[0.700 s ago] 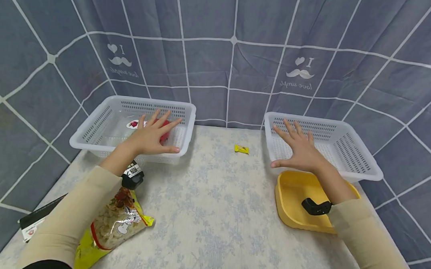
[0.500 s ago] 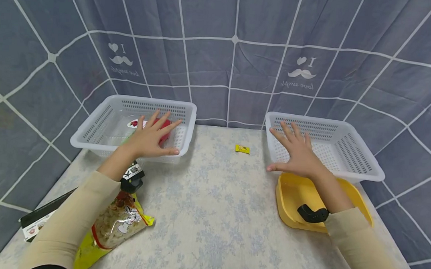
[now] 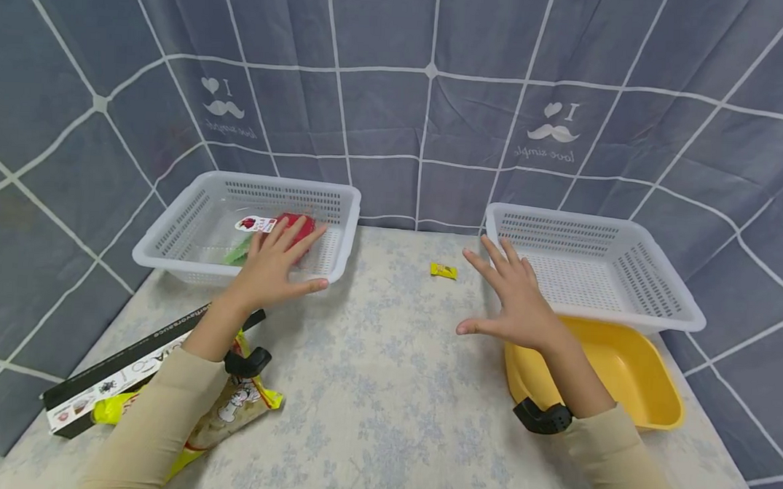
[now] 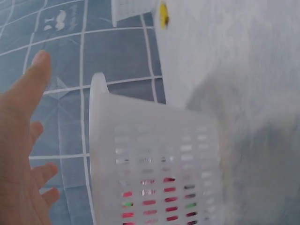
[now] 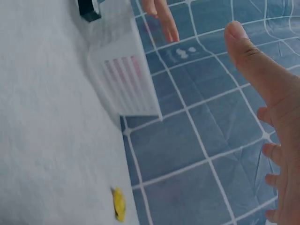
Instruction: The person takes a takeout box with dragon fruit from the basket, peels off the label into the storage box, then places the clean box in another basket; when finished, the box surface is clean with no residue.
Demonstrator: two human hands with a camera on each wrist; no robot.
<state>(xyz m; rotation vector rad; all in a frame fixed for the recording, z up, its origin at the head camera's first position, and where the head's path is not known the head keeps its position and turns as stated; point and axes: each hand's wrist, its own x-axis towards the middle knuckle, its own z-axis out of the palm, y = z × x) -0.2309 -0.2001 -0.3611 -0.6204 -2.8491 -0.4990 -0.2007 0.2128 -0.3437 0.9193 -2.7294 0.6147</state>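
Note:
My left hand (image 3: 274, 270), fingers spread and holding nothing, hovers over the front right of the left white basket (image 3: 147, 252). In that basket lie a clear pack with a white label (image 3: 255, 224), a red item (image 3: 305, 227) and something green (image 3: 237, 252), partly behind my fingers. My right hand (image 3: 516, 302) is also spread with nothing in it, in front of the left end of the right white basket (image 3: 665, 289). Between the baskets a small yellow-wrapped candy (image 3: 443, 271) lies on the table, left of my right fingertips. The left wrist view shows my left hand (image 4: 21, 126) beside the basket wall.
A yellow tub (image 3: 662, 391) stands before the right basket, partly under my right forearm. At the left lie a long black-and-white box (image 3: 120, 367) and a yellow food bag (image 3: 227, 412), both partly covered by my left arm. A grey checked curtain (image 3: 384, 120) hangs behind.
My right hand has moved left and toward me, away from over the right basket. My left hand has come slightly nearer, uncovering more of the red item and the long box.

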